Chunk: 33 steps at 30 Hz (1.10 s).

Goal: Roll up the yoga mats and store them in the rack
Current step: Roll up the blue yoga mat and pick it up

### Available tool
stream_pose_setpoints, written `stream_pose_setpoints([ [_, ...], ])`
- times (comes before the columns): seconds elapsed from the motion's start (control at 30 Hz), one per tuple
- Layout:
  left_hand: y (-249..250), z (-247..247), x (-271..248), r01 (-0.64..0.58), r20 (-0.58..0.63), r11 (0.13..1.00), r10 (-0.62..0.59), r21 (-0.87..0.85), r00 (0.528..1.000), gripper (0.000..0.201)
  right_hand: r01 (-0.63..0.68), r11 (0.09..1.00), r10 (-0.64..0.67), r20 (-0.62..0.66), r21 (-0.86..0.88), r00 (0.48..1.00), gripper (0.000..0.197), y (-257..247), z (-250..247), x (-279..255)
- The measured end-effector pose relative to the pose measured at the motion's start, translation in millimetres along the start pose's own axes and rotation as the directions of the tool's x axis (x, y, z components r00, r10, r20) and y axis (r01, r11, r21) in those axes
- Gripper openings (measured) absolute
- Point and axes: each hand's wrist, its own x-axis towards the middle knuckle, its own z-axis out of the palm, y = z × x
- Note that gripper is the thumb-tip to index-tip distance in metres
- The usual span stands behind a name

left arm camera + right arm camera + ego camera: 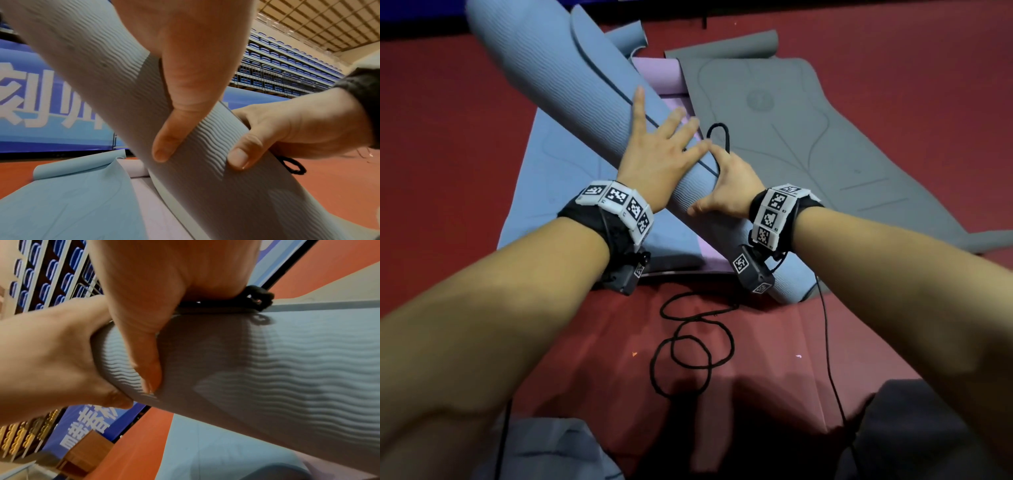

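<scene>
A rolled blue mat [551, 85] [102, 65] [267, 361] lies slantwise from far left to near right, its far end raised. My left hand [657, 150] [51, 353] lies over the roll's middle with fingers spread and curved round it, its thumb [164, 146] pressing the ribbed surface. Just to its right, my right hand [726, 188] [287, 126] [164, 280] grips the roll, thumb on the near side. A loop of black cord [719, 133] [294, 165] [257, 295] sticks out from under the right fingers. No rack is in view.
Under the roll lie a flat blue mat [558, 178] and a purple mat [657, 73]; a grey mat [791, 137] is spread to the right. More black cord [688, 342] coils on the red floor near my knees. A blue banner [41, 105] bounds the far side.
</scene>
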Motion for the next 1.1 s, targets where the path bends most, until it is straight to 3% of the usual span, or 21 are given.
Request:
stream_pose_setpoints([
  [0.2,-12,9,-4,0.233,-0.142,0.948,-0.266,-0.216,0.953,0.111,-0.09,0.988,0.097,-0.05,0.129,0.994,0.108,6,-14,4],
  [0.3,-12,6,0,0.373,-0.122,0.823,-0.461,-0.428,0.879,0.114,-0.125,0.966,0.141,-0.057,0.226,0.988,0.098,6,-20,7],
  [0.37,-17,0,5,0.45,-0.031,0.594,-0.626,-0.667,0.779,0.114,-0.131,0.949,0.154,-0.058,0.288,0.986,0.099,4,-24,8],
  [0.4,-21,-3,9,0.438,0.051,0.423,-0.67,-0.793,0.741,0.114,-0.127,0.938,0.153,-0.056,0.321,0.987,0.1,1,-26,9],
  [0.47,-29,-4,17,0.304,0.25,-0.025,-0.635,-0.952,0.731,0.118,-0.115,0.914,0.145,-0.049,0.39,0.988,0.099,-3,-30,10],
  [0.5,-32,-4,21,0.228,0.328,-0.239,-0.592,-0.944,0.737,0.118,-0.095,0.903,0.126,-0.046,0.419,0.991,0.099,-7,-33,11],
  [0.53,-33,-4,23,0.181,0.388,-0.392,-0.555,-0.902,0.736,0.117,-0.079,0.891,0.106,-0.035,0.446,0.994,0.098,-10,-35,11],
  [0.6,-37,-7,27,0.124,0.451,-0.54,-0.531,-0.832,0.717,0.119,-0.061,0.871,0.07,-0.001,0.487,0.998,0.096,-16,-41,12],
  [0.7,-39,-14,33,0.057,0.443,-0.576,-0.558,-0.815,0.701,0.121,-0.066,0.864,0.047,0.049,0.5,0.998,0.095,-23,-52,14],
  [0.87,-29,-33,48,-0.042,0.342,-0.528,-0.606,-0.848,0.718,0.114,0.013,0.834,-0.011,-0.008,0.552,1.0,0.082,-43,-98,27],
  [1.0,-26,-57,70,-0.081,0.278,-0.483,-0.624,-0.872,0.731,0.112,0.107,0.833,-0.099,-0.043,0.543,0.994,0.104,-46,-123,39],
  [1.1,-28,-62,78,-0.054,0.245,-0.436,-0.598,-0.898,0.764,0.114,0.146,0.825,-0.109,-0.1,0.546,0.989,0.104,-43,-127,43],
])
